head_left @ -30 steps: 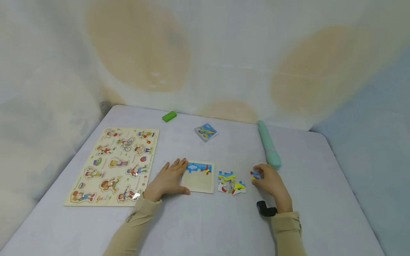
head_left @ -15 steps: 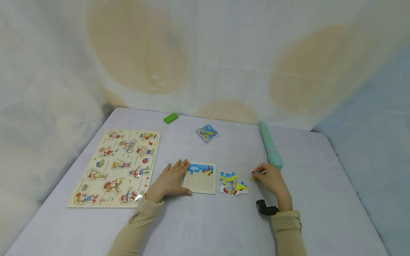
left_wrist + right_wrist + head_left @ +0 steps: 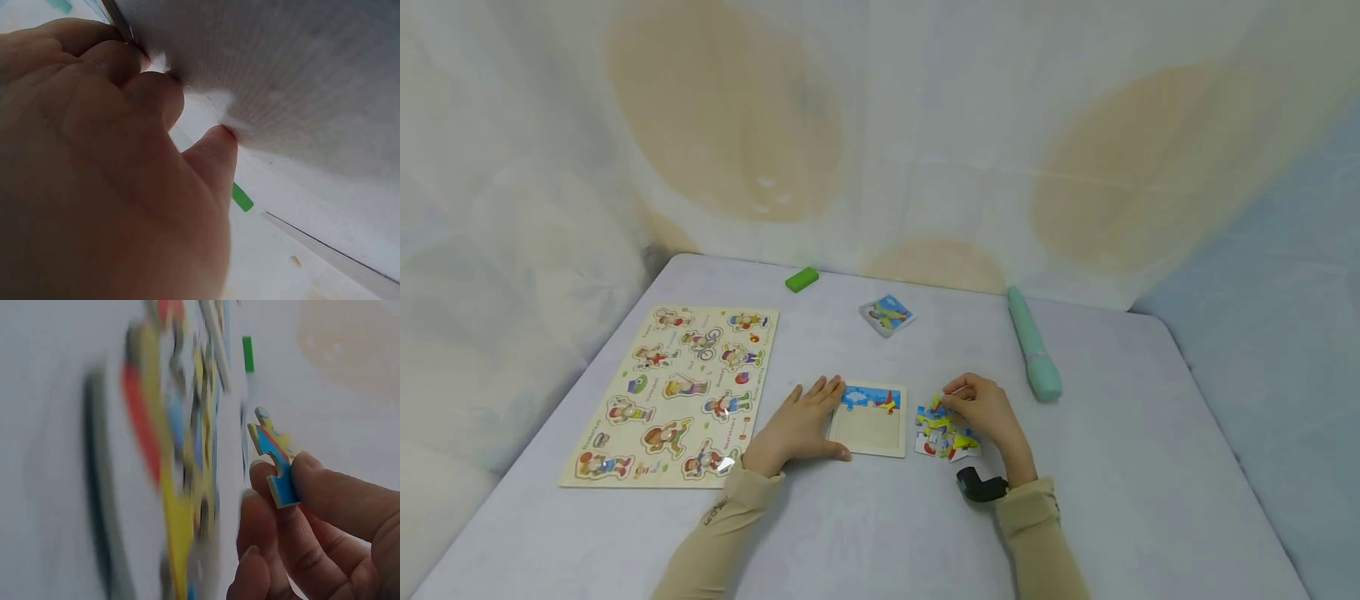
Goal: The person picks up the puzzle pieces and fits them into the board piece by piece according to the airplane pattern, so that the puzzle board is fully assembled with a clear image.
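Observation:
My right hand pinches a jigsaw piece, blue and yellow with a red stripe, between thumb and fingers. It is held close over a small cluster of puzzle pieces, some overlapping, on the table. To the left of them lies a square wooden puzzle tray, its top row filled with a joined blue strip. My left hand rests beside the tray, fingertips at its upper left corner and thumb near the lower left one. In the left wrist view the left hand shows its fingertips down against the white surface.
A large peg puzzle board with figures lies at the left. Behind the tray are a picture card and a green block. A mint-green tapered object lies at back right. Fabric walls enclose the table.
My right hand has turned the piece over in its fingers and carried it left, from beside the loose pieces to over them. The left hand stays at the tray.

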A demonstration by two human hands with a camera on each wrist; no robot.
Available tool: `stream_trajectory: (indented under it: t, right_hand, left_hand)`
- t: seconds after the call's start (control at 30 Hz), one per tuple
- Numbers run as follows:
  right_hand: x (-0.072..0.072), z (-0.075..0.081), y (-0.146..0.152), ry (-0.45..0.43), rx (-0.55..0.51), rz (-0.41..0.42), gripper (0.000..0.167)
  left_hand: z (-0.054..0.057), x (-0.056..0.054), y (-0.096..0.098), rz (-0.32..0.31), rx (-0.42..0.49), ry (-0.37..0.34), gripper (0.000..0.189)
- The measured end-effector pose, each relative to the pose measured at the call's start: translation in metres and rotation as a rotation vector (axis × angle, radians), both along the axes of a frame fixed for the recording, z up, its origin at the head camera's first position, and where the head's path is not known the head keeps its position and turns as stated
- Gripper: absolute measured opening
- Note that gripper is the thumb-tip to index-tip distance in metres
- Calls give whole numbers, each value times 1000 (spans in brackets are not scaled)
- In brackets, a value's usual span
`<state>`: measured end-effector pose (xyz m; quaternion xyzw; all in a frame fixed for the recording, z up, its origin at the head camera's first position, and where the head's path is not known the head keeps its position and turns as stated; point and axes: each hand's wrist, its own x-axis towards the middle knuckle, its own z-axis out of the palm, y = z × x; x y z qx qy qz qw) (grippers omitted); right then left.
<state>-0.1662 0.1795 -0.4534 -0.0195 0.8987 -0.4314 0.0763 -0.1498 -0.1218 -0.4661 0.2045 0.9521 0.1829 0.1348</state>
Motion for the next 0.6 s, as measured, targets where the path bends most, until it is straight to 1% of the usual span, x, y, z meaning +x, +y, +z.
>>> stream_trajectory:
  t: [0.17,0.3,0.37,0.47,0.53,0.6]
  right_hand:
    - [-4,-4,-23,-46,-16,8,14]
    - [-4,-7,-39,-83,-98,16,13]
    - [-3,-8,-45,-89,-139,36,14]
    - [0,-11,-52,-53,-177,71,13]
    - [3,-12,-56,7,-154,99,13]
    - [5,-13,-59,58,-118,95,11]
  left_hand:
    - [-1,0,1,4,1,-5,109]
    - [-1,0,1,6,0,-5,110]
    - [-1,0,1,6,-3,-6,110]
    - [0,0,1,4,-4,-3,110]
    - [1,0,0,2,-3,-2,110]
    - [2,0,0,2,-1,0,110]
